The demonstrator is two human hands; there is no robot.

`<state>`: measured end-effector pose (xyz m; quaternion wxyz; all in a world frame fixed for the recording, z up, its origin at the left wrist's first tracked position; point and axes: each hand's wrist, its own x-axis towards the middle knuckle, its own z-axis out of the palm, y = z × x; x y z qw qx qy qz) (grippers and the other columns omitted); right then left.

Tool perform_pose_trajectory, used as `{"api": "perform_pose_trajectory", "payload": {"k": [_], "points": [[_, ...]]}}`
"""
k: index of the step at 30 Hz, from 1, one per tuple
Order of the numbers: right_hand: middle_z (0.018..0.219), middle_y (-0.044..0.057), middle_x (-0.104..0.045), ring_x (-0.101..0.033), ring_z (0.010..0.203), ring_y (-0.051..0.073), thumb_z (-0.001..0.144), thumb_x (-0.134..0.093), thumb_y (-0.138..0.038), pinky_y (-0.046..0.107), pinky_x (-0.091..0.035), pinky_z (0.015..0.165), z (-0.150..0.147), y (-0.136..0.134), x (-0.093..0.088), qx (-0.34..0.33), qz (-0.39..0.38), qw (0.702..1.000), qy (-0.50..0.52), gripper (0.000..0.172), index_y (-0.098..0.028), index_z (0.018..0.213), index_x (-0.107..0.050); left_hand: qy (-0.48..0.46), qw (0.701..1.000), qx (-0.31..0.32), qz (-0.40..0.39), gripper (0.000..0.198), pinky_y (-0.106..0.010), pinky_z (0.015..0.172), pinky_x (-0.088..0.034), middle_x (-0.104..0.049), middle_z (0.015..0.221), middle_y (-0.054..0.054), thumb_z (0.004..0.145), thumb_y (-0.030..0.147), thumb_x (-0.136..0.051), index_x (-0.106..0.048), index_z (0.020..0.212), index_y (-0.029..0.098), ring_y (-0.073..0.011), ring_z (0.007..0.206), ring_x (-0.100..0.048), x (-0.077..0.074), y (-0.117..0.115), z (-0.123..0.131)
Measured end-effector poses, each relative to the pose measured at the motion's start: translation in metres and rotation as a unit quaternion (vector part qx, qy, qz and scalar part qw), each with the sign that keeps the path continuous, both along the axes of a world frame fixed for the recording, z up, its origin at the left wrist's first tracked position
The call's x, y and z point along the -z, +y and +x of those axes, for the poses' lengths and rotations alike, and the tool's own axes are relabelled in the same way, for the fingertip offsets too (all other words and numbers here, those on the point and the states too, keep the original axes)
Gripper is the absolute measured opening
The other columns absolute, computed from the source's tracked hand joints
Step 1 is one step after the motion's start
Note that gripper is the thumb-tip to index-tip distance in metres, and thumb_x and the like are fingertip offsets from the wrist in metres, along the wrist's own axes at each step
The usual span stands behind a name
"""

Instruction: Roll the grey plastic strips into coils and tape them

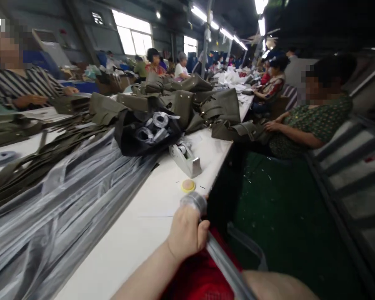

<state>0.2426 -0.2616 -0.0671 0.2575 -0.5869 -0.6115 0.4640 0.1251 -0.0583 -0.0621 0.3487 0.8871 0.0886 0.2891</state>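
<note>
My left hand (187, 229) is closed around a coil of grey strap (196, 201), just above the table's front edge. From this hand the loose length of grey strap (226, 264) runs down to the right and leaves the bottom of the view. A bare patch of skin at the bottom right may be my right forearm; my right hand is out of sight. Just beyond the coil lies a small round yellow disc (188, 185) with a pale middle. Behind it stands a white tape dispenser (185, 159) on the white table (118, 246).
Long grey strips (59, 208) cover the table's left side. A black bag (128, 135) holds several coiled rolls (160, 119). Olive bag pieces (220, 106) are heaped behind. A co-worker (315, 108) sits at the right, another person (25, 87) at the left. Below is a green floor (287, 208).
</note>
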Motion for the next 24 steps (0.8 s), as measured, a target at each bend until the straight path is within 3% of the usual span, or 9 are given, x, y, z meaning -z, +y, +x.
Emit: {"api": "perform_pose_trajectory", "payload": {"k": [3, 5, 7, 10, 13, 16, 18, 20, 24], "points": [[0.043, -0.001, -0.048, -0.041, 0.031, 0.008, 0.091, -0.032, -0.063, 0.020, -0.034, 0.035, 0.042, -0.023, -0.009, 0.059, -0.047, 0.987, 0.139, 0.067, -0.012, 0.074, -0.072, 0.133, 0.985, 0.103, 0.027, 0.040, -0.034, 0.066, -0.041, -0.063, 0.074, -0.011, 0.089, 0.050, -0.042, -0.062, 0.081, 0.018, -0.0237, 0.068, -0.054, -0.009, -0.013, 0.009], [0.051, 0.001, -0.055, -0.045, 0.037, 0.009, 0.088, -0.042, -0.055, 0.021, -0.038, 0.039, 0.065, -0.032, -0.013, 0.171, -0.031, 0.981, 0.087, 0.053, -0.011, 0.082, -0.071, 0.230, 0.955, 0.181, -0.044, 0.043, -0.030, 0.057, -0.034, -0.056, 0.064, -0.006, 0.093, 0.049, -0.036, -0.058, 0.070, 0.019, -0.0178, 0.058, -0.048, -0.014, -0.036, 0.012], [0.085, 0.008, -0.068, -0.063, 0.068, 0.016, 0.078, -0.060, -0.034, 0.025, -0.051, 0.063, 0.072, -0.036, -0.013, 0.267, 0.038, 0.962, -0.033, 0.038, -0.013, 0.109, -0.066, 0.336, 0.899, 0.208, -0.186, 0.054, -0.027, 0.050, -0.030, -0.051, 0.057, -0.002, 0.094, 0.055, -0.028, -0.056, 0.066, 0.019, -0.0139, 0.050, -0.043, -0.013, -0.060, 0.014], [0.127, 0.010, -0.058, -0.057, 0.111, 0.022, 0.066, -0.066, -0.015, 0.034, -0.044, 0.097, 0.052, -0.035, 0.002, 0.229, 0.105, 0.966, -0.062, 0.074, -0.019, 0.137, -0.045, 0.435, 0.770, 0.204, -0.419, 0.071, -0.024, 0.040, -0.027, -0.044, 0.044, 0.001, 0.084, 0.076, -0.025, -0.058, 0.063, 0.017, -0.0106, 0.037, -0.038, 0.003, -0.084, 0.019], [0.107, 0.005, -0.068, -0.064, 0.094, 0.018, 0.077, -0.061, -0.017, 0.028, -0.048, 0.086, 0.022, -0.032, 0.032, 0.209, 0.099, 0.972, 0.028, 0.044, -0.019, 0.121, -0.055, 0.404, 0.684, 0.187, -0.578, 0.077, -0.022, 0.034, -0.026, -0.036, 0.030, 0.003, 0.077, 0.084, -0.028, -0.060, 0.062, 0.015, -0.0099, 0.027, -0.034, 0.015, -0.090, 0.027], [0.087, 0.003, -0.069, -0.065, 0.079, 0.015, 0.093, -0.043, -0.021, 0.024, -0.049, 0.074, 0.008, -0.028, 0.061, 0.231, 0.088, 0.967, 0.057, 0.020, -0.018, 0.094, -0.063, 0.316, 0.652, 0.138, -0.676, 0.068, -0.023, 0.039, -0.038, -0.037, 0.032, 0.006, 0.083, 0.075, -0.036, -0.063, 0.077, 0.013, -0.0090, 0.027, -0.036, 0.010, -0.088, 0.033], [0.091, 0.002, -0.070, -0.066, 0.082, 0.016, 0.096, -0.043, -0.025, 0.023, -0.048, 0.075, 0.005, -0.025, 0.070, 0.191, 0.090, 0.975, 0.070, 0.023, -0.019, 0.094, -0.065, 0.225, 0.692, 0.081, -0.681, 0.057, -0.026, 0.054, -0.049, -0.046, 0.043, 0.004, 0.088, 0.066, -0.040, -0.063, 0.092, 0.014, -0.0096, 0.036, -0.044, 0.001, -0.086, 0.036], [0.095, 0.000, -0.071, -0.066, 0.084, 0.015, 0.094, -0.048, -0.025, 0.020, -0.047, 0.076, 0.002, -0.024, 0.068, 0.128, 0.110, 0.981, 0.097, 0.020, -0.022, 0.100, -0.067, 0.115, 0.799, 0.001, -0.590, 0.050, -0.033, 0.077, -0.052, -0.058, 0.061, 0.001, 0.090, 0.060, -0.042, -0.059, 0.109, 0.018, -0.0146, 0.056, -0.058, -0.003, -0.082, 0.038], [0.075, 0.000, -0.067, -0.060, 0.063, 0.011, 0.092, -0.049, -0.023, 0.017, -0.043, 0.060, 0.009, -0.029, 0.047, 0.076, 0.166, 0.970, 0.159, 0.022, -0.015, 0.097, -0.070, 0.083, 0.972, -0.098, -0.196, 0.046, -0.043, 0.108, -0.032, -0.064, 0.102, -0.010, 0.089, 0.059, -0.042, -0.060, 0.107, 0.021, -0.0285, 0.111, -0.054, 0.006, -0.066, 0.033]]}}
